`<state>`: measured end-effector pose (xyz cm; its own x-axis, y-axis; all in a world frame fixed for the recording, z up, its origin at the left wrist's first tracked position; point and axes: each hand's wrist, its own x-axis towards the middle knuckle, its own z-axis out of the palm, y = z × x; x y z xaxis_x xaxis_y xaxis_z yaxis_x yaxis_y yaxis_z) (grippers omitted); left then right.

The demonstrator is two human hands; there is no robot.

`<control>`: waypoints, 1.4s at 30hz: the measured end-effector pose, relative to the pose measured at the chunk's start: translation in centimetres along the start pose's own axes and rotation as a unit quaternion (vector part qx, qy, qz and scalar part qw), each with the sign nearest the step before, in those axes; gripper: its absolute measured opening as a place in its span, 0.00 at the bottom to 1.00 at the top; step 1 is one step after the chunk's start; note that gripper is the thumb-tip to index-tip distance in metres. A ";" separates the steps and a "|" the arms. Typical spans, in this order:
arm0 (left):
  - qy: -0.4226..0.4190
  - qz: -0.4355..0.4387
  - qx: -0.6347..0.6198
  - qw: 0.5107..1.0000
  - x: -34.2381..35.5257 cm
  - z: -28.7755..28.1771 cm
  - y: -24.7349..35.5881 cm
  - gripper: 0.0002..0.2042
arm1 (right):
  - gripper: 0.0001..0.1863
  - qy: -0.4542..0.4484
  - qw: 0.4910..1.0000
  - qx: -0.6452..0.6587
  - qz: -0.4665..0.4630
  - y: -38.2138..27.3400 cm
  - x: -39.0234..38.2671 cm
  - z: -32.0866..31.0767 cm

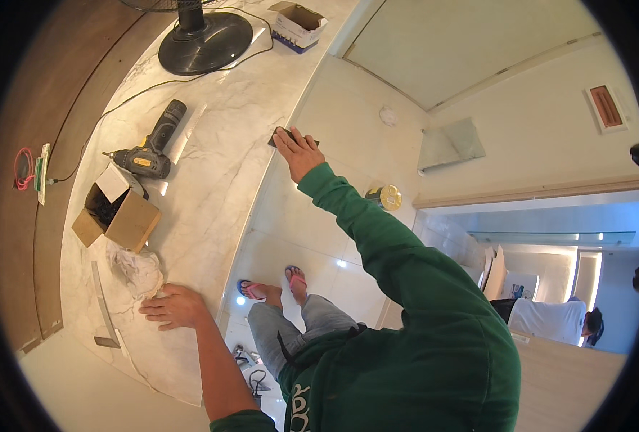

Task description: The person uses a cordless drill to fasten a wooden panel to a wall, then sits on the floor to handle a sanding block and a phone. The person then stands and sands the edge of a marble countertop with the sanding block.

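My right hand (300, 153) is at the front edge of the marble-patterned countertop (222, 155), its fingers wrapped over a small dark flat block (271, 138). The block is pressed against the edge, and my fingers cover most of it. My left hand (175, 308) lies flat on the countertop with the fingers spread, holding nothing. Beside its fingertips is a crumpled white cloth (133, 270). An open cardboard box (133, 219) of small dark pieces stands just past the cloth. Farther along lies a black and yellow cordless drill (151, 153).
A black fan base (205, 45) and a small open carton (298, 27) stand at the far end, with a cable running along the wall. A metal square (103, 306) lies near the left wall. On the floor are a tin (385, 197) and a glass-like panel (450, 147). Another person (550, 320) is at right.
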<state>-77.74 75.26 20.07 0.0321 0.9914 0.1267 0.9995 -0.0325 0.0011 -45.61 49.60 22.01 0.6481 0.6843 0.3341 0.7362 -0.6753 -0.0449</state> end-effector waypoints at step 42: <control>0.023 0.002 -0.012 1.000 0.1 0.6 -0.2 0.37 | 0.41 -0.009 1.000 -0.002 0.009 -0.4 0.3 0.3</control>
<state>-77.94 75.44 19.46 0.0354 0.9843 0.1729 0.9989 -0.0403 0.0248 -45.64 50.20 21.87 0.6650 0.6763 0.3170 0.7232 -0.6890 -0.0471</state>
